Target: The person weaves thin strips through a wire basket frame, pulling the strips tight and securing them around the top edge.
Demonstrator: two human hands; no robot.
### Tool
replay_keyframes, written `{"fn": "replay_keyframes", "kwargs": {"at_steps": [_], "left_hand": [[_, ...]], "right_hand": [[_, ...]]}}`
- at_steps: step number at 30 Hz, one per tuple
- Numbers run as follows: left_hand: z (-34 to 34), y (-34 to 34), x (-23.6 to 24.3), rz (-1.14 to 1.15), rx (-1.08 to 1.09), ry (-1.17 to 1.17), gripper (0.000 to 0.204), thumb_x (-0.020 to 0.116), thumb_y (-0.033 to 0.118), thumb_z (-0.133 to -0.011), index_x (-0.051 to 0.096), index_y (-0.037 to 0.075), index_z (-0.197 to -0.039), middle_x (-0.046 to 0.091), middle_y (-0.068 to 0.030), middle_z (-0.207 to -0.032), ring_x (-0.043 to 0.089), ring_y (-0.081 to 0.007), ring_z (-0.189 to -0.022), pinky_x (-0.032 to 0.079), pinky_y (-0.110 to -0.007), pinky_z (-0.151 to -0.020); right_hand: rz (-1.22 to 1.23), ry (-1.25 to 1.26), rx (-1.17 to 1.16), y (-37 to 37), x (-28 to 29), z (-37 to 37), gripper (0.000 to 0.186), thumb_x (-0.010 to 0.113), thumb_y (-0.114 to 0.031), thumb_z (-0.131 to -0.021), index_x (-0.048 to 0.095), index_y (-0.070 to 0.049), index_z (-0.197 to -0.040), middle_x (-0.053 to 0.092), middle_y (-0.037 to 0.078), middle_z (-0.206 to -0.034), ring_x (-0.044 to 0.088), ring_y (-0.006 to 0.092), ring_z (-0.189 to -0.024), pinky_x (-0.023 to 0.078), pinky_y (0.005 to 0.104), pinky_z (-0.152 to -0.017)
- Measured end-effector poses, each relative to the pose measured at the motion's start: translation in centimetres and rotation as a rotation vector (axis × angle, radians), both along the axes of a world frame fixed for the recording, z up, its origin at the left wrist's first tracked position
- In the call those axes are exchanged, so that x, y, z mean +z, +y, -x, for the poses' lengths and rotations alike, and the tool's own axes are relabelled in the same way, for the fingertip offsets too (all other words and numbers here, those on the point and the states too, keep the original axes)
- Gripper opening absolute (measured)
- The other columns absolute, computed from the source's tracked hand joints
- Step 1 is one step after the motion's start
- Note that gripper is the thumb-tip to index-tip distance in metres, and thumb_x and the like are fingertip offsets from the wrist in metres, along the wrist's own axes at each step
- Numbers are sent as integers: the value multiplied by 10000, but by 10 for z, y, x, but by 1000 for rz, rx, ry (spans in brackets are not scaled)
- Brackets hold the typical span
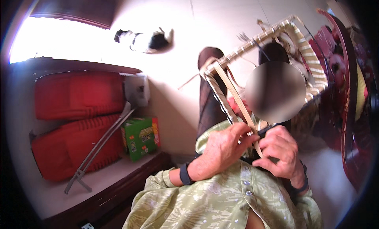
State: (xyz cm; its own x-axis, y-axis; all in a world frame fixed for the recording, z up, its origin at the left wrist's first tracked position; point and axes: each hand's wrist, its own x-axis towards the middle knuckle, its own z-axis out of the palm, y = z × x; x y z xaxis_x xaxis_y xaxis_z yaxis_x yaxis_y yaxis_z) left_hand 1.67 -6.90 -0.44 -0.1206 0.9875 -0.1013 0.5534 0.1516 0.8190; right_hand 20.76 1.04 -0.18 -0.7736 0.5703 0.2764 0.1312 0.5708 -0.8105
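Note:
A rectangular frame (254,41) wrapped in pale woven strips rests tilted across my lap and knees. From its upper left corner a flat tan strip (238,98) runs down toward me. My left hand (226,149) pinches that strip near its lower end between thumb and fingers. Close beside it, my right hand (279,153) is closed on the strip's end, fingers curled. Thin loose strands stick out from the frame's far edge. A round blurred patch hides much of the frame's inside.
On the left, a bench (106,191) bears red cushions (79,95), a grey metal crutch-like stick (96,150) and a green box (141,139). A black-and-white cat (143,40) lies on the floor beyond. A dark red curved wooden edge (347,91) stands close on my right.

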Motion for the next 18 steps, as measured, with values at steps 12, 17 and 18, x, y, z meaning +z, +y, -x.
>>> {"fn": "replay_keyframes", "kwargs": {"at_steps": [12,17,18], "left_hand": [[10,11,-3,-37,-133,-114,218,722,255,-939,745,40,-960,691,-101,-818,670,-269,-664,506,-351,-562],[13,11,-7,-15,-141,-128,228,734,274,-926,744,48,-950,692,-99,-806,670,-266,-661,510,-358,-572],[12,12,-7,-8,-132,-118,234,736,282,-924,744,50,-946,692,-98,-804,670,-264,-661,512,-356,-577]], "right_hand": [[156,138,27,5,-8,-11,386,901,-322,-706,620,-69,-628,512,30,-576,546,242,-588,440,354,-577],[489,256,144,8,-5,-32,388,878,-306,-749,614,-67,-594,548,37,-551,533,211,-488,490,342,-616],[534,282,150,9,-2,-30,382,872,-309,-760,626,-60,-607,554,38,-551,537,216,-484,492,336,-600]]}}
